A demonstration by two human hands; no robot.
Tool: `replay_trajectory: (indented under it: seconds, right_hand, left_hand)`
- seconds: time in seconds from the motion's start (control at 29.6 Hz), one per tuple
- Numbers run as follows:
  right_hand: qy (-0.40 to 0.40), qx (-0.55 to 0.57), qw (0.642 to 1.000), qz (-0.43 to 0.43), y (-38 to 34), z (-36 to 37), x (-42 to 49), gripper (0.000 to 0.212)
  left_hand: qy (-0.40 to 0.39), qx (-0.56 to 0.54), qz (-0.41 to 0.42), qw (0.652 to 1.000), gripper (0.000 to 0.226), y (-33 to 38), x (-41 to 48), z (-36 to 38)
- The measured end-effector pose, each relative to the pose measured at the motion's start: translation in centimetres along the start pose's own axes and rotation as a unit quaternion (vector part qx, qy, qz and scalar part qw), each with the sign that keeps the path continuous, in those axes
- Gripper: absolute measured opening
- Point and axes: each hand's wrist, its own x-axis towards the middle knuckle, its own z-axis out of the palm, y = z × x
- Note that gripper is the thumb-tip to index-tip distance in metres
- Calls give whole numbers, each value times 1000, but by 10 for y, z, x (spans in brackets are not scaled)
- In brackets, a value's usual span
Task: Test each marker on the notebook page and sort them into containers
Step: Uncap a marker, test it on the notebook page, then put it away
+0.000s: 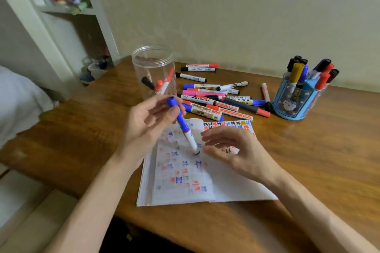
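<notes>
Blue-and-white cylindrical marker [183,128] pinched by the left hand [144,123], tip on paper notebook [181,189]; right hand [234,150] relaxed, empty.

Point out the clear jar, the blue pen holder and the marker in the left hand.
clear jar [153,63]: head view, upper front wall.
blue pen holder [287,101]: head view, front panel.
blue marker [186,129]: head view, middle of barrel.

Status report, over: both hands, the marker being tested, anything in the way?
Left hand pinching blue marker, lower end at the notebook page. Right hand open, hovering beside it. Nothing blocking; loose markers lie behind the notebook.
</notes>
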Motion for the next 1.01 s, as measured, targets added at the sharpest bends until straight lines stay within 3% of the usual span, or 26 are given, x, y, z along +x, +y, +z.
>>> replay_trajectory:
  seconds: [0.17,0.47,0.81,1.01]
  right_hand:
    - [-7,-95,993,-67,-25,22,19,26]
    - [-59,-67,986,-141,-65,101,55,19]
    - [-136,-52,969,-200,-89,173,72,20]
    - [-138,-40,971,-190,-86,178,69,18]
  left_hand:
    - [67,43,30,996,20,27,-25,-50]
    - [144,97,1,985,23,28,-112,-141]
    - [193,107,-50,974,22,16,-179,-177]
    - [185,114,-50,975,17,21,-175,-171]
